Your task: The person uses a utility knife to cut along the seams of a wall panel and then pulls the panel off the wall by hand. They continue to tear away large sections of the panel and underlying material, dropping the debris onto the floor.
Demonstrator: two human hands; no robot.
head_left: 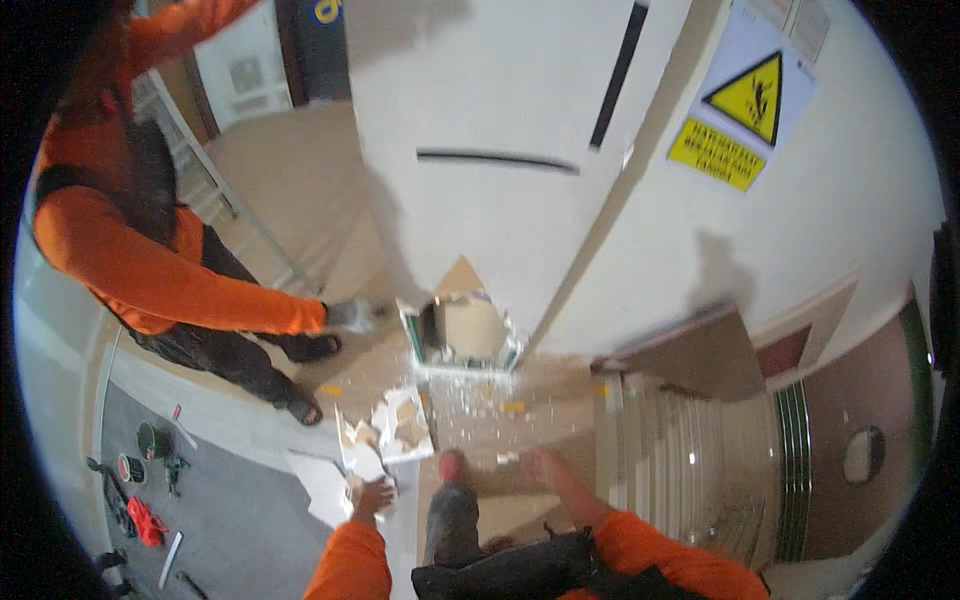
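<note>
My left hand [372, 497] reaches down over broken pieces of white board [318, 482], its fingers spread at the edge of a piece. I cannot make out a grip on it. My right hand [538, 466] is held low over the brown floor covering, smeared by motion, and its fingers are unclear. More broken white board [415, 445] with torn brown paper facing lies beside my left hand. Ahead, a white wall panel [480, 220] has a jagged hole [470, 328] at its foot, with crumbs [480, 397] scattered in front.
At the left stands a co-worker in orange sleeves, whose gloved hand [352, 316] is near the hole. A ladder [215, 180] stands behind. Stairs [690, 460] descend at the right, beside a leaning brown board [690, 350]. Tools and a green bucket [153, 440] lie on the grey floor.
</note>
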